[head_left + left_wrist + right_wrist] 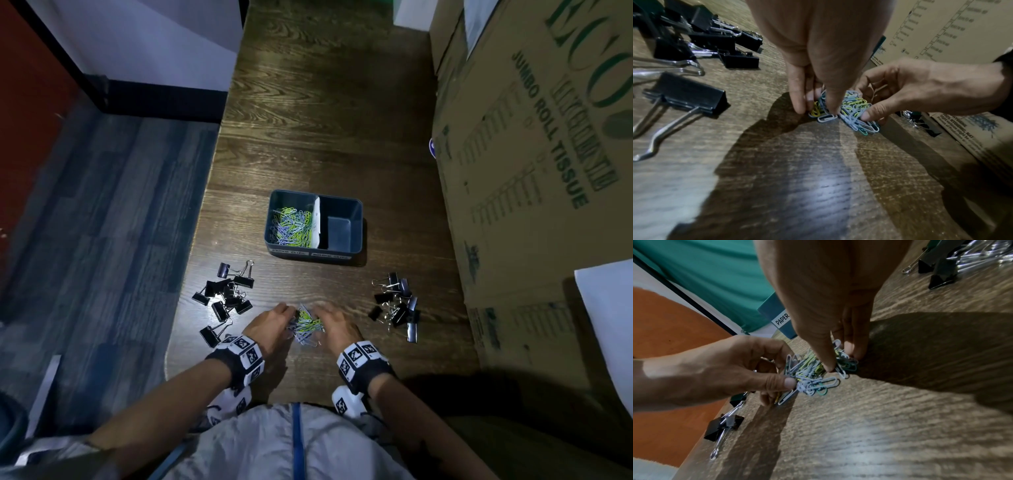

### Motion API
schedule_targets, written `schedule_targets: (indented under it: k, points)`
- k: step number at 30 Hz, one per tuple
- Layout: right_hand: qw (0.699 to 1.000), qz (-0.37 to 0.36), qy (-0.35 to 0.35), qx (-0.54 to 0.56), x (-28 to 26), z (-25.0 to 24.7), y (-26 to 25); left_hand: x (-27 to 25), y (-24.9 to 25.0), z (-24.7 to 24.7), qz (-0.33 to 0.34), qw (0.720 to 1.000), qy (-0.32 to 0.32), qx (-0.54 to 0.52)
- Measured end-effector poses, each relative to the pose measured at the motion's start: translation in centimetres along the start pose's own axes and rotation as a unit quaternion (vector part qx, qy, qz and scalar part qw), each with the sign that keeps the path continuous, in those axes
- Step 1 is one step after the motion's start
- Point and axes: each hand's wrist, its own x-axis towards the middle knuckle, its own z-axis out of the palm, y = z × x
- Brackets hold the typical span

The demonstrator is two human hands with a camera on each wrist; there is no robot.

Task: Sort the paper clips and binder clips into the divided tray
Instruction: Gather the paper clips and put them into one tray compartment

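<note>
The left hand [270, 327] and the right hand [337, 327] close in from either side on a small heap of paper clips [306, 325] lying on the table [325, 137]. In the left wrist view the left thumb and fingers [797, 97] are curled down and pinch the heap's left edge against the wood; the right hand [920, 91] has its fingers bent round the other side, thumb pressed on the clips [849, 110]. In the right wrist view the same holds: the right hand's fingers [855, 347] clamp the far side of the heap [813, 374], and the left hand [725, 368] pinches the near side with its thumb.

Taking that heap as the landmark: to its left and a little beyond lies a scatter of black binder clips [226, 298], well apart from one another in places, touching in others. To the heap's right sits a second, tighter cluster of binder clips [397, 306]. Straight beyond the heap stands the divided tray [356, 222], with a white divider [317, 219] across its middle. The tray's left compartment holds many coloured paper clips [291, 226]; no clips show in its right compartment. Further right of the heap, past the second cluster, a large cardboard box [531, 171] stands on the table.
</note>
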Motion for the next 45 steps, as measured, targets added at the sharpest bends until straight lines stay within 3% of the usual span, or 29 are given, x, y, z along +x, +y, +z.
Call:
schedule_targets:
  k: [4, 9, 14, 18, 23, 26, 29, 35, 37, 41, 45]
  points:
    - [1.000, 0.013, 0.021, 0.013, -0.1, -0.4, 0.3, 0.0, -0.4, -0.4, -0.007, 1.000, 0.003, -0.002]
    - [0.997, 0.079, -0.015, 0.021, -0.1, -1.7, 0.3, -0.2, -0.3, -1.3, -0.016, 0.999, 0.002, -0.039]
    - [0.993, 0.110, -0.015, 0.032, 1.5, -1.2, 1.9, -0.7, -0.2, -3.7, 0.015, 0.994, 0.067, -0.087]
    - [0.995, 0.085, -0.005, 0.047, 0.3, -4.0, 0.5, -0.3, 0.9, -8.5, 0.049, 0.982, 0.133, -0.122]
    - [0.998, 0.034, 0.009, 0.060, 0.2, -7.6, -1.1, 1.5, 2.6, -15.7, 0.013, 0.959, 0.218, -0.179]
    - [0.997, -0.009, 0.035, 0.068, 0.8, -10.2, -3.0, 3.2, 2.6, -18.0, 0.005, 0.933, 0.256, -0.253]
    - [0.994, -0.045, 0.071, 0.067, 1.9, -13.8, -5.4, 4.7, 1.4, -17.8, -0.017, 0.913, 0.243, -0.326]
    - [0.968, -0.041, 0.215, 0.122, 6.2, -17.5, -9.1, 3.2, 0.5, -12.8, -0.059, 0.933, 0.292, -0.202]
    - [0.963, -0.030, 0.221, 0.149, 7.1, -17.6, -9.8, 2.1, 0.3, -10.4, -0.056, 0.949, 0.251, -0.183]
    - [0.962, -0.029, 0.220, 0.159, 6.8, -16.2, -8.9, 0.6, -1.2, -6.2, -0.062, 0.985, 0.101, -0.124]
    - [0.979, 0.002, 0.140, 0.149, 4.4, -11.8, -5.6, -1.0, -1.4, -3.5, -0.061, 0.995, 0.006, -0.080]
